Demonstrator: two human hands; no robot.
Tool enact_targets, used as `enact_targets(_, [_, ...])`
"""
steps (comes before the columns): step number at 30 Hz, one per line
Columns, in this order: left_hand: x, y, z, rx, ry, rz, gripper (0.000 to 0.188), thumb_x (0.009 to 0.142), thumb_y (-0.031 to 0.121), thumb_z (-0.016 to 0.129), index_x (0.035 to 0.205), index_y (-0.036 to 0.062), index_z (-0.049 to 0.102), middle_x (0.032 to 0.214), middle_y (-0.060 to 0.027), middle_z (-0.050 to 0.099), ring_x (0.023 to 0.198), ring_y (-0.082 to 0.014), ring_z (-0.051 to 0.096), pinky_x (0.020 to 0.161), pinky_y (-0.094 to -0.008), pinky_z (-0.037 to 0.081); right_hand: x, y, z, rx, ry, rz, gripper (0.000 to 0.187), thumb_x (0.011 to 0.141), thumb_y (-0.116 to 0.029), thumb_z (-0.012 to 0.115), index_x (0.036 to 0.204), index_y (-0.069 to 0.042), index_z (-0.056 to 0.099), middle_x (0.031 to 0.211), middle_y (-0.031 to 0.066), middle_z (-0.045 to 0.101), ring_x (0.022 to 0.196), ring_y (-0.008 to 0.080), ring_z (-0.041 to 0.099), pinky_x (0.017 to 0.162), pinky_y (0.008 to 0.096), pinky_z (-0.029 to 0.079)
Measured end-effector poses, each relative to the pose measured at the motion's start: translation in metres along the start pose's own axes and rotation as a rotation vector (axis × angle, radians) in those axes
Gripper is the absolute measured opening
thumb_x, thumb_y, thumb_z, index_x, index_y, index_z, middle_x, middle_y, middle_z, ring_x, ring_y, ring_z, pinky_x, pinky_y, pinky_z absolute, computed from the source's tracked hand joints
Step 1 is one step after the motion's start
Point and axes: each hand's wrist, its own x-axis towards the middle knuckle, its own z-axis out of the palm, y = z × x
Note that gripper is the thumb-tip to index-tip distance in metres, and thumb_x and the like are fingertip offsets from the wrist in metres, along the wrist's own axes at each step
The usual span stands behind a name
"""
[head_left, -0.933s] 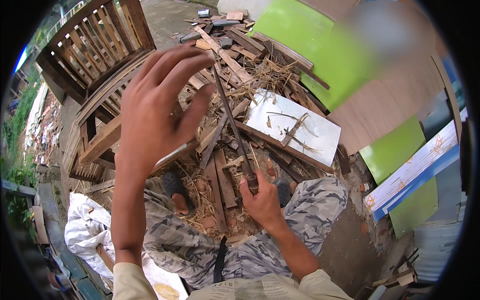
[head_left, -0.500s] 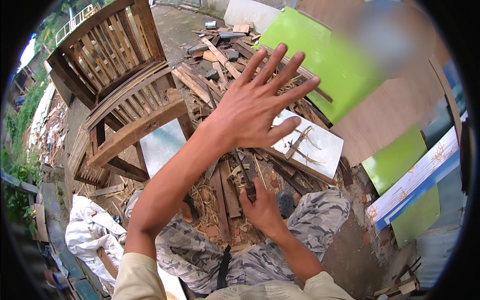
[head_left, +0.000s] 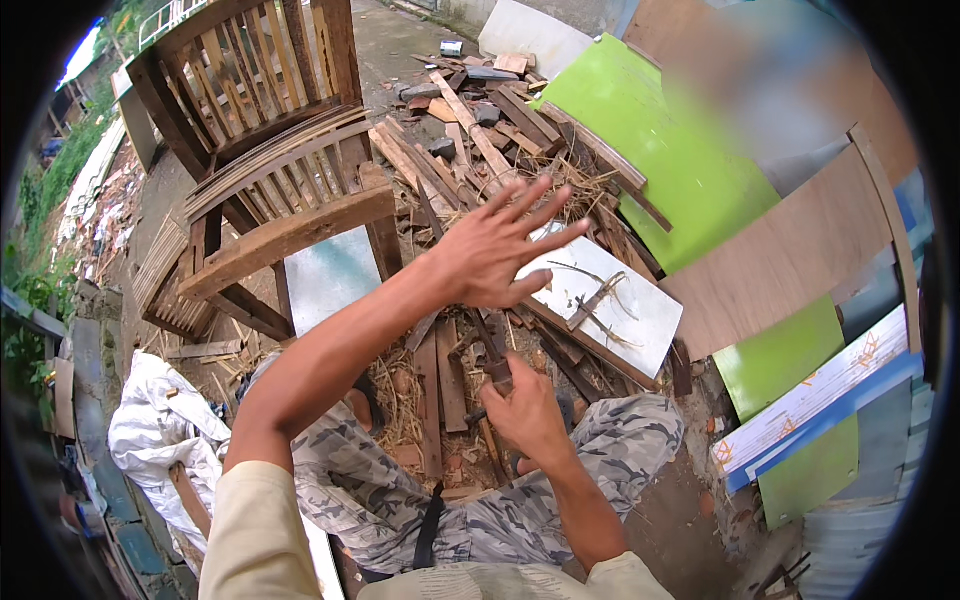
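Observation:
My left hand [head_left: 487, 257] is raised in front of me, palm down, its fingers spread with nothing in them. Below it and nearer my body, my right hand [head_left: 525, 408] is wrapped round a brown-handled tool [head_left: 497, 366]. A narrow dark shaft or blade runs up from the handle towards my left hand, which partly hides it, so its exact kind cannot be made out. Both hands are over wood strips [head_left: 428, 400] and straw scattered between my knees. A white board [head_left: 640, 322] with twigs on it lies to the right of my left hand.
A wooden slatted chair [head_left: 290, 235] stands at the left. Scrap wood and rubble [head_left: 490, 130] are heaped ahead. Green panels [head_left: 640, 140] and a brown plywood sheet [head_left: 790, 250] lie at the right. A white cloth sack [head_left: 160, 420] is by my left side.
My left hand has come down and nearer to me, fingers still spread. My right hand keeps its grip on the tool. The view has shifted slightly.

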Motion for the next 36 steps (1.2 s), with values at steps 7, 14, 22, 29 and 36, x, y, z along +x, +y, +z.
enact_targets(7, [0.004, 0.009, -0.015, 0.048, -0.036, 0.027, 0.067, 0.101, 0.046, 0.033, 0.165, 0.0348, 0.016, 0.173, -0.0106, 0.005, 0.158, -0.0380, -0.002, 0.129, -0.0530, -0.006, 0.004, -0.007, 0.001, -0.027, 0.003, -0.093, 0.024, 0.087, -0.015, 0.067, 0.103, 0.002, 0.060, 0.069, 0.0200, 0.065, 0.066, 0.0415, 0.066, 0.064, 0.0455, 0.051])
enact_targets(14, [0.013, 0.029, -0.061, 0.033, 0.270, 0.079, 0.067, 0.101, 0.049, 0.037, 0.165, 0.0351, 0.020, 0.173, -0.0083, 0.010, 0.159, -0.0340, 0.005, 0.130, -0.0525, 0.000, 0.002, 0.003, -0.004, -0.013, -0.019, -0.013, 0.027, 0.086, -0.016, 0.069, 0.102, 0.003, 0.060, 0.073, 0.0226, 0.065, 0.070, 0.0426, 0.067, 0.065, 0.0469, 0.051])
enact_targets(22, [0.019, 0.018, -0.062, 0.111, 0.176, 0.052, 0.068, 0.101, 0.052, 0.030, 0.165, 0.0355, 0.014, 0.173, -0.0088, 0.002, 0.158, -0.0344, -0.008, 0.129, -0.0524, -0.007, -0.003, 0.009, -0.006, -0.050, 0.083, -0.048, 0.024, 0.086, -0.017, 0.068, 0.095, 0.003, 0.061, 0.075, 0.0246, 0.064, 0.069, 0.0431, 0.066, 0.064, 0.0451, 0.050])
enact_targets(29, [0.015, 0.034, -0.078, 0.065, 0.195, 0.062, 0.066, 0.101, 0.046, 0.032, 0.165, 0.0350, 0.019, 0.173, -0.0083, 0.011, 0.159, -0.0380, 0.002, 0.130, -0.0521, -0.001, -0.003, 0.006, -0.014, -0.034, 0.032, -0.028, 0.024, 0.087, -0.020, 0.068, 0.098, 0.000, 0.064, 0.078, 0.0219, 0.067, 0.073, 0.0398, 0.069, 0.066, 0.0473, 0.051])
enact_targets(36, [0.018, 0.038, -0.086, 0.048, 0.301, 0.121, 0.067, 0.101, 0.039, 0.035, 0.165, 0.0299, 0.021, 0.173, -0.0110, 0.010, 0.159, -0.0387, -0.001, 0.129, -0.0536, -0.003, 0.000, 0.010, -0.019, -0.079, 0.040, 0.002, 0.024, 0.087, -0.019, 0.067, 0.100, 0.001, 0.062, 0.072, 0.0214, 0.065, 0.068, 0.0399, 0.066, 0.065, 0.0467, 0.050])
